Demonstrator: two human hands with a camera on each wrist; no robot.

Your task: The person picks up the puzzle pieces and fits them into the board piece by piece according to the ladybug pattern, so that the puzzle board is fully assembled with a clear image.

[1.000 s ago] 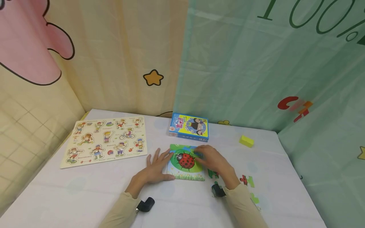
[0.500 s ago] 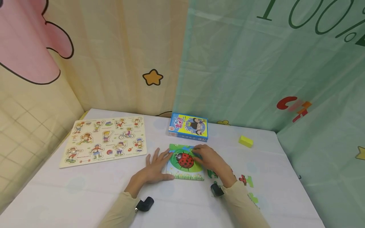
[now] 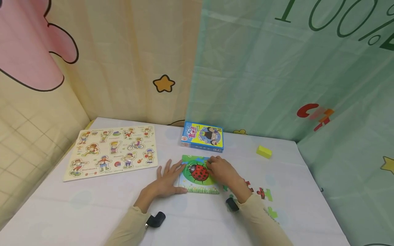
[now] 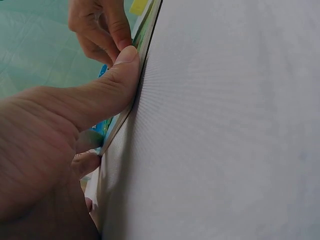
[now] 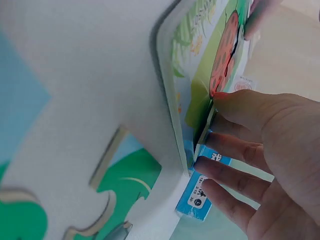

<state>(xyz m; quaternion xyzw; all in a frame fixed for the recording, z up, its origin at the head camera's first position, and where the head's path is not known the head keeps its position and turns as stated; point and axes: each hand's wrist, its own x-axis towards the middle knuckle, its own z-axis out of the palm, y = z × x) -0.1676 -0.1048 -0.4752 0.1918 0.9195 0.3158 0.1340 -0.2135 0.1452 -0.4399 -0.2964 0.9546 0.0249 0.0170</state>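
Observation:
A square ladybug puzzle (image 3: 200, 186) in a thin tray lies mid-table. My left hand (image 3: 166, 182) is spread along its left side, with the thumb at the lower edge and the fingertips by the upper left; in the left wrist view its thumb (image 4: 112, 87) rests against the tray's edge. At the puzzle's upper right, my right hand (image 3: 224, 172) pinches a puzzle piece (image 5: 201, 140), mostly hidden by the fingers. The right wrist view shows that thumb at the ladybug (image 5: 225, 52) and a raised edge beside it.
Loose puzzle pieces (image 3: 268, 194), several in all, lie right of the tray, partly under the right forearm. A blue card box (image 3: 203, 136) stands behind it, a yellow block (image 3: 264, 151) farther right. A wooden peg board (image 3: 112, 152) with cartoon children lies on the left.
My right hand has shifted slightly left and its fingers have drawn closer together at the puzzle's upper right. My left hand keeps its place against the tray.

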